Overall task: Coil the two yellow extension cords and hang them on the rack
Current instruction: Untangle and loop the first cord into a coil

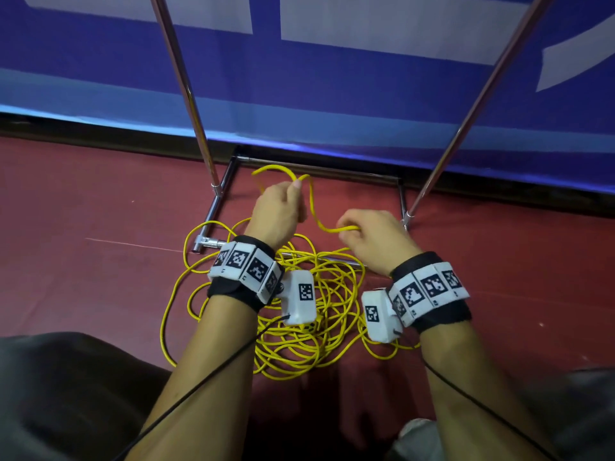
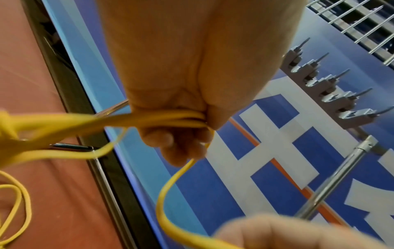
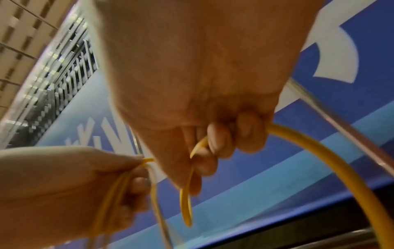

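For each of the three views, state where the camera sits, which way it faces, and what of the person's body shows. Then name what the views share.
Head: worn on the head, looking forward and down at the left hand, right hand, both forearms, the tangled yellow cord on the red floor.
Left wrist: under the palm, looking along the curled fingers toward the rack hooks.
Right wrist: looking along its palm at the blue banner; the left hand shows too.
Shared: all show both hands gripping the cord.

Rack [image 1: 472, 104] top cut off; tangled cords' [image 1: 299, 327] ends hidden
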A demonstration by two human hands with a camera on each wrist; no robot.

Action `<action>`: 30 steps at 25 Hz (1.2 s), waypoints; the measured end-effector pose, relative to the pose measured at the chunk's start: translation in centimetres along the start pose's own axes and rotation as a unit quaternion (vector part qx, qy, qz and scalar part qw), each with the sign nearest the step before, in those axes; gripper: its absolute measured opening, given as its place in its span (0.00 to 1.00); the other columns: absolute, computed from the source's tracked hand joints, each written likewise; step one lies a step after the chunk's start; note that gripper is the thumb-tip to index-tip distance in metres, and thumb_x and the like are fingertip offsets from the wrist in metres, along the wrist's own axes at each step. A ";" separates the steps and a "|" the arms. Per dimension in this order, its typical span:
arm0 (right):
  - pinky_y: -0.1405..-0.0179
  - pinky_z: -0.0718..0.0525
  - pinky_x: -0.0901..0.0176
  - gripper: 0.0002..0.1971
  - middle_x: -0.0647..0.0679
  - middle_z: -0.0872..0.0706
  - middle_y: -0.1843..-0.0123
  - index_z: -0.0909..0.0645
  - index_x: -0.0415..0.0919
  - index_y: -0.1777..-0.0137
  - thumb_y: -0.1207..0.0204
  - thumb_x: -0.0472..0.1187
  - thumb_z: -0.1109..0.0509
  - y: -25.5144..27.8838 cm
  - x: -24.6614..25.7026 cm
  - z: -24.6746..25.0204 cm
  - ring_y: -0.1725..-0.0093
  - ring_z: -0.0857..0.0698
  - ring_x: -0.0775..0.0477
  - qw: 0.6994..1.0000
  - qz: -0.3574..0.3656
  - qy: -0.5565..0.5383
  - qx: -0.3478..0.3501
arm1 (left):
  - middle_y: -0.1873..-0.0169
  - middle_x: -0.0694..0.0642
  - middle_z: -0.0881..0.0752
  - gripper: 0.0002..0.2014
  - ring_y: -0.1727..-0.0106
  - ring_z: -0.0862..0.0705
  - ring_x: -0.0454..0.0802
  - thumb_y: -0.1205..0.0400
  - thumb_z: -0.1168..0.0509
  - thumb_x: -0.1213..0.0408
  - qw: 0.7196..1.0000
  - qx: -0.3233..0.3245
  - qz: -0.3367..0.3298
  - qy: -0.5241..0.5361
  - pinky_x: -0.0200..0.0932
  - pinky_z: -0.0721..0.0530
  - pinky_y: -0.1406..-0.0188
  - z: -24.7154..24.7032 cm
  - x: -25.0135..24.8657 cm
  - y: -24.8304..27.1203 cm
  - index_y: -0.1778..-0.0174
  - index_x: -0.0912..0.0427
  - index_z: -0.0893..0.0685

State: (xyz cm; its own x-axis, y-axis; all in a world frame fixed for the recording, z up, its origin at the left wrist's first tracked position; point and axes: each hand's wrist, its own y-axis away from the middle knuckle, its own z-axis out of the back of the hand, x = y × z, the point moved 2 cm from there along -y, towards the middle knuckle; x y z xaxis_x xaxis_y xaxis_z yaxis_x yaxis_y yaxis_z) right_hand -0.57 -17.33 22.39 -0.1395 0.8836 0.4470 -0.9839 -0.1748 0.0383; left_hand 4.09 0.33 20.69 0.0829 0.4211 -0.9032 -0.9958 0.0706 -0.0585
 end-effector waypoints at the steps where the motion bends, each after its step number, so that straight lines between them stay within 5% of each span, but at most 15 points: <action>1: 0.57 0.25 0.66 0.09 0.58 0.17 0.64 0.14 0.48 0.46 0.22 0.40 0.32 0.0 1.3 -0.3 0.59 0.17 0.52 0.999 0.034 -0.024 0.030 | 0.74 0.50 0.16 0.22 0.67 0.17 0.57 0.15 0.49 0.49 1.000 0.021 -0.012 0.012 0.50 0.20 0.57 -0.4 -0.2 0.2 0.72 0.53 0.24; 3: 0.64 0.33 0.76 0.09 0.60 0.19 0.65 0.14 0.42 0.46 0.23 0.35 0.32 -0.1 3.0 0.0 0.65 0.26 0.59 0.991 0.094 -0.093 0.014 | 0.78 0.46 0.19 0.20 0.71 0.21 0.50 0.16 0.48 0.48 0.998 0.051 -0.030 0.012 0.48 0.24 0.61 -0.7 -0.2 0.2 0.71 0.53 0.24; 5: 0.62 0.30 0.78 0.07 0.53 0.14 0.62 0.16 0.40 0.49 0.25 0.32 0.30 -0.2 3.4 0.9 0.64 0.24 0.61 0.972 0.109 -0.193 -0.081 | 0.79 0.45 0.21 0.20 0.73 0.24 0.44 0.14 0.47 0.49 0.995 0.080 -0.042 0.043 0.46 0.24 0.63 -1.0 -0.8 0.4 0.69 0.53 0.23; 7: 0.64 0.25 0.68 0.09 0.55 0.16 0.68 0.23 0.42 0.53 0.27 0.32 0.26 -0.3 2.6 1.6 0.69 0.22 0.58 0.940 0.083 -0.284 -0.172 | 0.80 0.46 0.23 0.24 0.77 0.26 0.42 0.09 0.46 0.55 0.985 0.110 -0.021 0.130 0.41 0.25 0.70 -1.4 -1.9 0.8 0.70 0.58 0.22; 9: 0.67 0.25 0.60 0.13 0.55 0.20 0.72 0.27 0.45 0.56 0.28 0.38 0.23 -0.4 1.7 1.7 0.71 0.24 0.53 0.930 0.056 -0.302 -0.203 | 0.82 0.45 0.33 0.26 0.80 0.37 0.43 0.08 0.46 0.58 0.970 0.111 0.011 0.214 0.36 0.35 0.77 -1.7 -3.1 1.3 0.75 0.56 0.27; 15: 0.66 0.25 0.61 0.08 0.48 0.21 0.69 0.22 0.46 0.58 0.17 0.45 0.34 -0.5 -2.4 -0.3 0.71 0.25 0.55 0.934 0.025 -0.354 -0.039 | 0.83 0.45 0.38 0.21 0.81 0.43 0.42 0.10 0.43 0.54 0.967 0.027 0.049 0.249 0.32 0.41 0.83 -0.9 -2.5 1.4 0.68 0.60 0.29; 21: 0.60 0.25 0.57 0.06 0.57 0.19 0.67 0.18 0.48 0.60 0.22 0.45 0.32 -0.8 -3.6 0.3 0.66 0.24 0.59 0.942 0.040 -0.292 -0.162 | 0.86 0.47 0.33 0.25 0.84 0.36 0.44 0.09 0.44 0.54 0.977 0.097 0.071 0.174 0.34 0.38 0.82 -0.7 -2.0 1.4 0.73 0.59 0.27; 24: 0.64 0.28 0.68 0.06 0.56 0.19 0.70 0.16 0.46 0.61 0.23 0.43 0.28 -1.1 -1.1 0.5 0.68 0.25 0.61 0.961 0.076 -0.212 -0.158 | 0.85 0.48 0.27 0.26 0.84 0.30 0.45 0.09 0.46 0.51 0.983 0.131 0.076 0.100 0.36 0.33 0.80 -1.5 -1.9 1.7 0.71 0.60 0.23; 28: 0.65 0.25 0.62 0.11 0.54 0.20 0.72 0.21 0.44 0.61 0.19 0.48 0.33 -1.3 0.2 -0.5 0.71 0.25 0.57 0.950 0.059 -0.254 -0.169 | 0.85 0.44 0.35 0.31 0.82 0.39 0.44 0.12 0.44 0.44 0.988 0.084 0.053 0.118 0.43 0.41 0.78 -2.0 -2.7 1.7 0.83 0.51 0.29; 30: 0.56 0.20 0.55 0.19 0.50 0.15 0.69 0.22 0.44 0.61 0.18 0.57 0.40 -1.3 -0.6 -1.3 0.66 0.18 0.51 0.952 0.044 -0.283 -0.103 | 0.85 0.43 0.38 0.34 0.82 0.42 0.44 0.13 0.42 0.43 0.980 0.038 0.067 0.184 0.41 0.45 0.80 -1.3 -2.9 1.6 0.87 0.52 0.31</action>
State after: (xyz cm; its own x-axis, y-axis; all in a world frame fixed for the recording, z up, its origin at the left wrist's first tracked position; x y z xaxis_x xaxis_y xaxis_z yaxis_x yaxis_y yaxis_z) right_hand 0.68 -17.04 20.96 -0.1965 0.4828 0.8534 -0.9805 -0.0956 -0.1717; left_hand 2.25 -1.98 22.71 -0.0823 0.0785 -0.9935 -0.9898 0.1100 0.0907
